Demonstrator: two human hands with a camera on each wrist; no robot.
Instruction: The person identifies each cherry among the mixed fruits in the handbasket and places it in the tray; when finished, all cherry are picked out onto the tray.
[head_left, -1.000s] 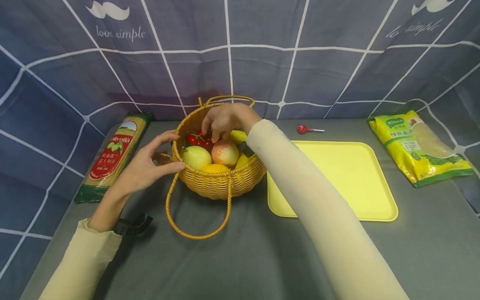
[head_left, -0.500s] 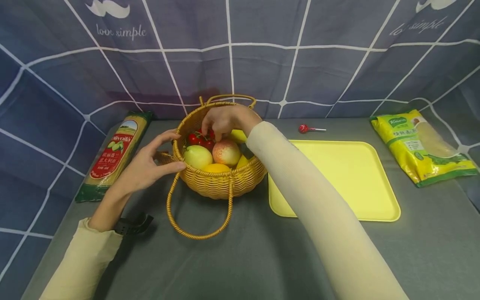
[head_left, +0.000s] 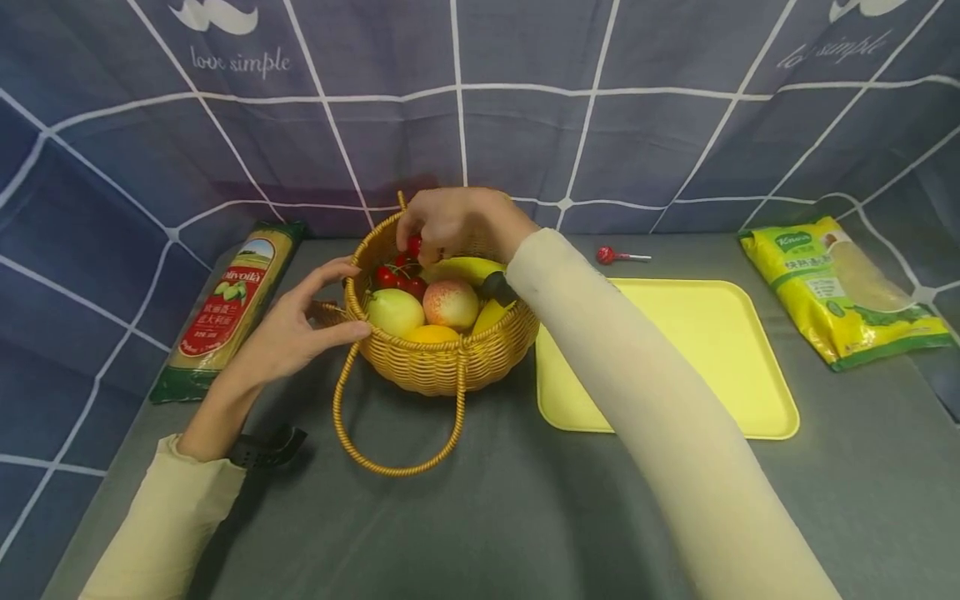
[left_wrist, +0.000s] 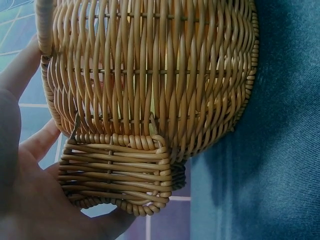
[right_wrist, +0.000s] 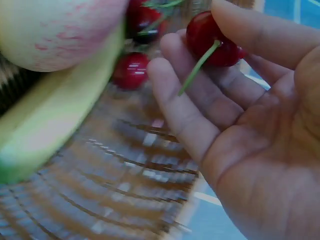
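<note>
A round wicker basket (head_left: 420, 367) stands on the table, one handle looped down in front. My left hand (head_left: 296, 325) grips its left rim; in the left wrist view the fingers lie around the side and a small woven flap (left_wrist: 117, 172). Above the back of the basket, my right hand (head_left: 450, 221) pinches a red cherry (right_wrist: 207, 42) with a green stem between thumb and fingers. Inside are more cherries (head_left: 397, 279), a greenish-yellow fruit (head_left: 395, 312), a peach (head_left: 451, 303), a banana (head_left: 465, 270) and an orange fruit (head_left: 432, 335).
A yellow tray (head_left: 697, 358) lies right of the basket, partly under the right sleeve. A red lollipop (head_left: 606, 255) is behind it. A yellow Knorr bag (head_left: 840, 292) lies far right, a spaghetti pack (head_left: 228, 308) on the left. A checked cloth backdrop rises behind.
My right hand has risen up and back from among the fruit, with a cherry now between its fingers. More of the banana shows. The left hand stays at the rim.
</note>
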